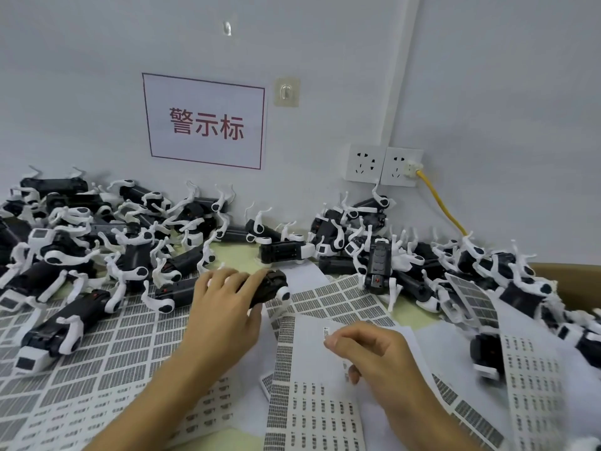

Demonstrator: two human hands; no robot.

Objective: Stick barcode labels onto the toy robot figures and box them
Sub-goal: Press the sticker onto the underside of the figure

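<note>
- The left hand [224, 307] is laid over a black-and-white toy robot figure [271, 289] on the table, fingers curled round its body.
- A small barcode label [326, 332] is pinched at the fingertips of the right hand [374, 356], held just above the label sheets [113, 346] spread across the table.
- More robot figures [97, 242] are heaped along the wall to the left and right.
- A cardboard box [572, 281] is seen at the right edge; figures are piled against and over its rim, and its inside cannot be made out.
</note>
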